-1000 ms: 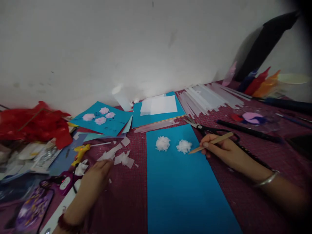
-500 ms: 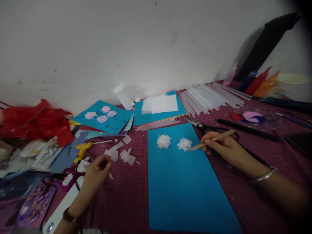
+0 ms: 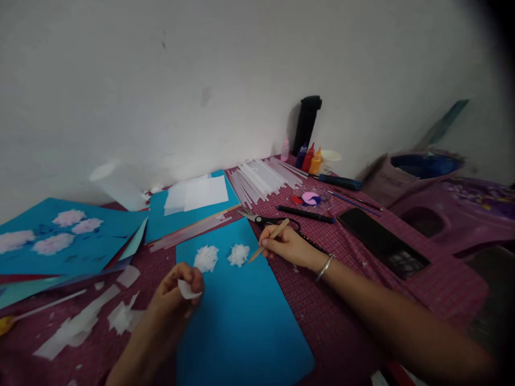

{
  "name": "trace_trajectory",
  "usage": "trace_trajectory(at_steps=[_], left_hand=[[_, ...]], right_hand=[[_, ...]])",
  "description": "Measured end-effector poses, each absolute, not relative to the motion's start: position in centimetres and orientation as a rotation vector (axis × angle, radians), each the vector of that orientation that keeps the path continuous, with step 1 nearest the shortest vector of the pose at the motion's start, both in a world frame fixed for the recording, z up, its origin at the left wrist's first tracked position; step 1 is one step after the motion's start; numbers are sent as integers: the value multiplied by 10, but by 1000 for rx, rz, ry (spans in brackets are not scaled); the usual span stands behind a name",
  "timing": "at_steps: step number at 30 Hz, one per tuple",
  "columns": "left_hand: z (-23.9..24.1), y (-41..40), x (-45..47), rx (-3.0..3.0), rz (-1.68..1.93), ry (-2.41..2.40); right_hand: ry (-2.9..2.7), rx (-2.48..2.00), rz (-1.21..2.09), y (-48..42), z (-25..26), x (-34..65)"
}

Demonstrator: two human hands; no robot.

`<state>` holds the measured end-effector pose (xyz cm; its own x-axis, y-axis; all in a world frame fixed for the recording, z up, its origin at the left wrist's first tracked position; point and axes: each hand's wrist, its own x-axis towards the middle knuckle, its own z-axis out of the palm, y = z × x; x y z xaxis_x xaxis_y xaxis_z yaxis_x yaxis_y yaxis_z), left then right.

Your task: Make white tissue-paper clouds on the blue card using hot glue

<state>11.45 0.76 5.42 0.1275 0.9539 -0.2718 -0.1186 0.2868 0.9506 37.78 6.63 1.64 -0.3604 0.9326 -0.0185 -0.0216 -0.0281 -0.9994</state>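
My left hand (image 3: 177,292) pinches a small piece of white tissue paper (image 3: 188,290) over the left edge of a blue sheet of card (image 3: 245,316). In my right hand (image 3: 285,244) is a pointed wooden stick (image 3: 270,239), its tip just right of a white paper puff (image 3: 238,255) on the card. Another white puff (image 3: 206,259) sits to its left, close to my left hand. Loose white paper pieces (image 3: 78,324) lie on the checked cloth left of my left hand.
Black-handled scissors (image 3: 273,220) lie beyond my right hand. A marker (image 3: 306,214) and a phone (image 3: 384,241) are to the right. Paper strips (image 3: 257,179) and paint bottles (image 3: 309,156) stand or lie at the back. A blue card with pinkish puffs (image 3: 52,242) is on the left.
My view has turned right. My left hand has moved from beside the loose paper to the blue card's edge, now with a paper piece in its fingers. The stick's tip has drawn slightly off the right puff.
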Motion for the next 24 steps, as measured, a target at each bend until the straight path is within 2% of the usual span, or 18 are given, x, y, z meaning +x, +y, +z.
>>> trace_trajectory(at_steps=[6,16,24], left_hand=[[27,7,123,966,829,1041],[25,50,130,1082,735,1111],[20,41,135,2038,641,1304]], right_hand=[[-1513,-970,1553,64,16,375],[-1617,-873,1428,67,8,373],[-1677,-866,1309,66,11,372]])
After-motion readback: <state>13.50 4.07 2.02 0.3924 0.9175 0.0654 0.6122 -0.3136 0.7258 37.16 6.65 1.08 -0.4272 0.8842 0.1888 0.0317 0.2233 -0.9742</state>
